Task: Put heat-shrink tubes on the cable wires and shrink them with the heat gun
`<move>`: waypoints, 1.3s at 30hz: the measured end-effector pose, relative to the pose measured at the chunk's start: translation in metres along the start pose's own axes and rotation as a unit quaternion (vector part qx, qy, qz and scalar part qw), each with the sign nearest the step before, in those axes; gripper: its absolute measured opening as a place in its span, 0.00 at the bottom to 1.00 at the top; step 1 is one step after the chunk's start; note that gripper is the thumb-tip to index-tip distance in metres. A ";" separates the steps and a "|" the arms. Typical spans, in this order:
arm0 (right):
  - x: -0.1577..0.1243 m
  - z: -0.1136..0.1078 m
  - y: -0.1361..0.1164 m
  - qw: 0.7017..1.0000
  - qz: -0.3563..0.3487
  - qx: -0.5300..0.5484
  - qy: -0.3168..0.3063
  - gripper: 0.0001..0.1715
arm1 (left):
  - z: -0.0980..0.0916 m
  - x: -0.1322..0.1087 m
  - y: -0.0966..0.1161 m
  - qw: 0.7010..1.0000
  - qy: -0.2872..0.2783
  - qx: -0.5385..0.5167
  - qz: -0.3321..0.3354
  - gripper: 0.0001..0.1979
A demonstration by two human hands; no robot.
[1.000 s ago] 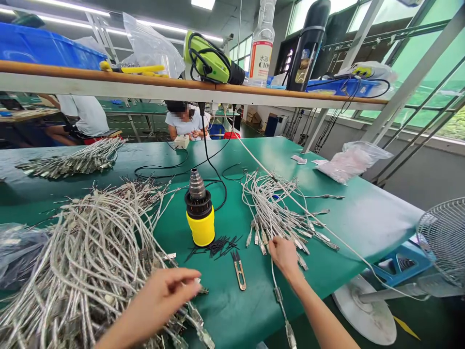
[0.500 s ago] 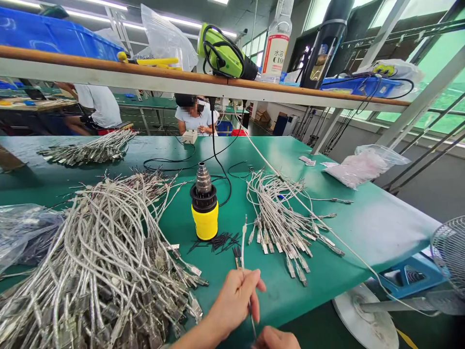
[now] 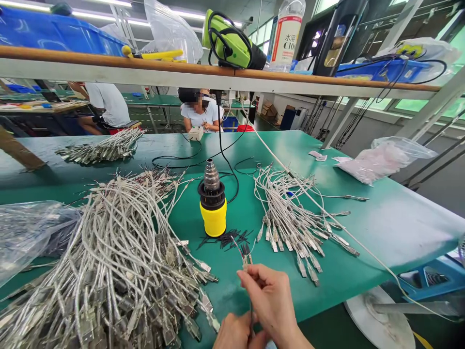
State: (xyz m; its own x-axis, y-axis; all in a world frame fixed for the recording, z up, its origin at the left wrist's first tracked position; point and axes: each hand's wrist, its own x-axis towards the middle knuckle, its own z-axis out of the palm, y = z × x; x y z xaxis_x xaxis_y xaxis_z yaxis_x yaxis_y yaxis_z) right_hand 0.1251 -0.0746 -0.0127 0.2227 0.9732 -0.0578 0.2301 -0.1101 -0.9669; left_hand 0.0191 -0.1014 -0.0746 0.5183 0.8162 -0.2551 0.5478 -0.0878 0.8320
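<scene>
My right hand [image 3: 271,295] pinches a thin cable [image 3: 245,264] near its stripped end, where fine loose wires fan out. Lower down, at the bottom edge, my left hand [image 3: 234,332] is closed round the same cable. Just beyond the fingers lie short black tubes [image 3: 228,238] in a loose scatter. Behind them stands a yellow and black heat tool [image 3: 213,215], its metal nozzle pointing up. A large heap of silvery USB cables [image 3: 119,257] fills the left side. A smaller bundle of USB cables [image 3: 290,218] lies to the right.
A shelf [image 3: 218,75] crosses above the green table [image 3: 392,213], bearing a bottle [image 3: 286,36], a green device [image 3: 232,43] and blue bins. Black cords and a long white cord cross the table. Plastic bags lie at both sides. Two people sit beyond; a fan base is lower right.
My right hand has come up to the cable's wire end, while my left hand has dropped to the bottom edge. The wires now spread apart. The view has shifted slightly.
</scene>
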 end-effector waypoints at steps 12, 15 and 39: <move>0.003 -0.029 0.033 0.993 0.040 0.088 -0.065 0.28 | -0.067 0.084 0.015 0.957 0.127 0.261 -0.025 0.12; 0.001 -0.029 0.040 0.992 0.040 0.098 -0.066 0.23 | -0.054 0.102 0.019 0.934 0.131 0.326 -0.068 0.10; -0.021 -0.033 0.008 0.985 -0.102 -0.117 -0.080 0.24 | -0.098 0.040 0.041 0.989 0.095 -0.102 -0.040 0.08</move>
State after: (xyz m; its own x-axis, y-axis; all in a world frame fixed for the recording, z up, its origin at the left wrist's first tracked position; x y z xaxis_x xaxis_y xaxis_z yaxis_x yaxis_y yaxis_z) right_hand 0.1537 -0.1027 -0.0112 0.0019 0.9972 0.0749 0.4706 0.0652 -0.8799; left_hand -0.0020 -0.0166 -0.0027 0.3346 0.9106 -0.2426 0.4274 0.0828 0.9002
